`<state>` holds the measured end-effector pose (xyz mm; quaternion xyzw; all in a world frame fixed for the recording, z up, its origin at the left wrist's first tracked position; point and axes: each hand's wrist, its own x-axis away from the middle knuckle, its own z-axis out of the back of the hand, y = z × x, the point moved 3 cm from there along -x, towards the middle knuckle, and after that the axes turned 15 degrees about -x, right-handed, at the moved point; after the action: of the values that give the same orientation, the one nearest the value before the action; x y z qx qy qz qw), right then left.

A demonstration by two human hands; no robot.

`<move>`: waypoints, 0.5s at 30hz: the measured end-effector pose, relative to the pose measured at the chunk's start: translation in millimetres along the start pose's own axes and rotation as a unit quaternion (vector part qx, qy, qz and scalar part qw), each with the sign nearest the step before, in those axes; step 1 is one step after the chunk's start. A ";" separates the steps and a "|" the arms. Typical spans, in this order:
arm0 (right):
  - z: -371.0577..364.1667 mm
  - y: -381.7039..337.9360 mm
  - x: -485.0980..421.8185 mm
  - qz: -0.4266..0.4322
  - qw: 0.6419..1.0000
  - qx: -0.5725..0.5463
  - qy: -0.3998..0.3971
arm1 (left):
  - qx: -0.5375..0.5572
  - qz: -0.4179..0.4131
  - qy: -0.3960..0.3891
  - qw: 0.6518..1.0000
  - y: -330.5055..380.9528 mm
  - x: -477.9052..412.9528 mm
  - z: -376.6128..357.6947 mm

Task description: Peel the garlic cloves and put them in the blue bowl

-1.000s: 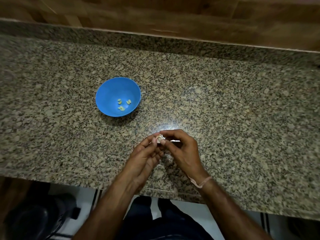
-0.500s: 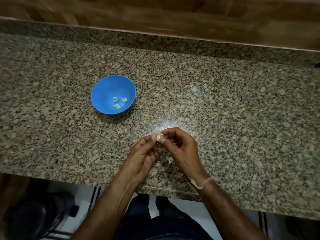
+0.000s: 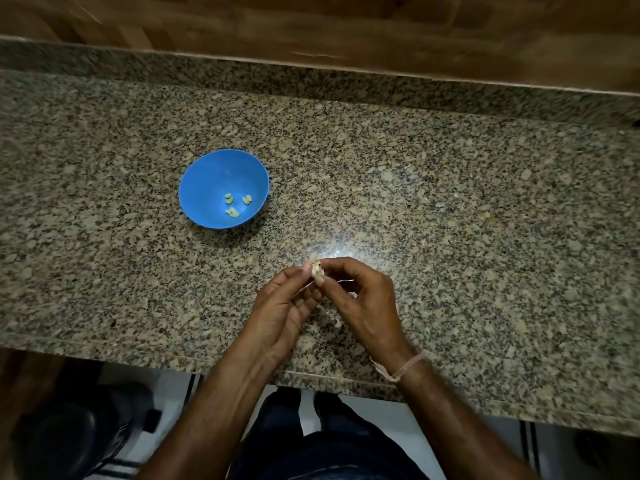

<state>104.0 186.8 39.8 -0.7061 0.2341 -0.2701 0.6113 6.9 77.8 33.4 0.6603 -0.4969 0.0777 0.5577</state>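
A small pale garlic clove [image 3: 317,269] with papery skin is pinched between the fingertips of both hands, just above the counter's near middle. My left hand [image 3: 284,306] holds it from the left with thumb and forefinger. My right hand [image 3: 360,299] pinches it from the right, its other fingers curled. A thin strip of skin sticks out near the right fingers. The blue bowl [image 3: 207,181] stands to the upper left of the hands, with several peeled pale cloves [image 3: 235,204] on its bottom.
The speckled granite counter [image 3: 450,202] runs left to right, with a raised granite back strip and a wooden wall behind. Its front edge lies just below the wrists. A dark object [image 3: 69,431] sits on the floor at lower left.
Both hands stay together on the clove, with only small shifts of the fingers. The camera view has drifted slightly, so the bowl sits a little differently in frame.
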 end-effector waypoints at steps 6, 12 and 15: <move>-4.1 -0.2 -3.3 0.011 1.000 0.016 -0.023 | -0.019 -0.019 -0.001 1.000 3.0 3.0 2.6; -6.8 4.8 0.0 -0.009 1.000 -0.001 -0.001 | 0.015 0.001 0.015 1.000 0.4 2.5 4.4; -7.3 4.2 0.2 0.022 0.999 0.042 -0.002 | 0.007 -0.004 0.021 1.000 -2.0 2.5 6.1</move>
<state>99.3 180.7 36.4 -0.6747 0.2368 -0.2652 0.6468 6.8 71.2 31.5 0.6642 -0.4818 0.0929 0.5640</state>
